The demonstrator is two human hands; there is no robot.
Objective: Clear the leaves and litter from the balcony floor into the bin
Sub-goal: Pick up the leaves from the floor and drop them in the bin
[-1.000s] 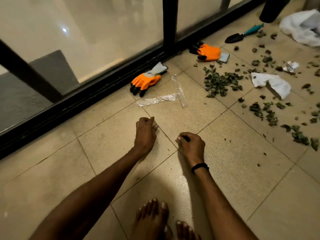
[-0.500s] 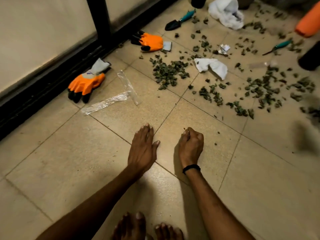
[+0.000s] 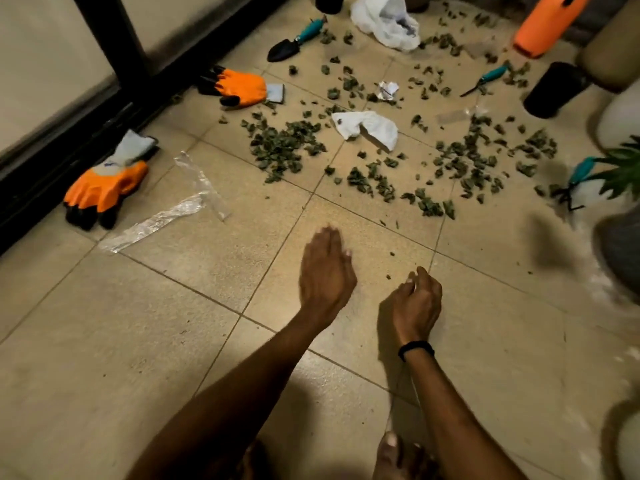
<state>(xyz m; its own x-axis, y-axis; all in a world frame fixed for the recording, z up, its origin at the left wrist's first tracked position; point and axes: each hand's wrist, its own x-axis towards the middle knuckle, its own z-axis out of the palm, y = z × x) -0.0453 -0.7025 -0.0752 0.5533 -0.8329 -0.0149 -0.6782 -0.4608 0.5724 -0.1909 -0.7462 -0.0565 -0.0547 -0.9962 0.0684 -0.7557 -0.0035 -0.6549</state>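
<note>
Beige tiled floor (image 3: 138,341) meets a black-framed glass door (image 3: 52,64), green leaves (image 3: 280,147) scattered across it. The left hand (image 3: 325,271) is straight-fingered. The right hand (image 3: 417,303) is curled, contents unclear.

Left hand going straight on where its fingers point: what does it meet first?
Probably the scattered leaves ahead of the left hand; white paper lies just beyond. The hand is blurred, so its height is unclear.

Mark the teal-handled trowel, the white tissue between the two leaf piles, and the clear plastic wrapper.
teal-handled trowel (image 3: 295,42), head view, neck between blade and handle.
white tissue (image 3: 377,126), head view, its middle.
clear plastic wrapper (image 3: 162,216), head view, middle of the longer strip.
</note>
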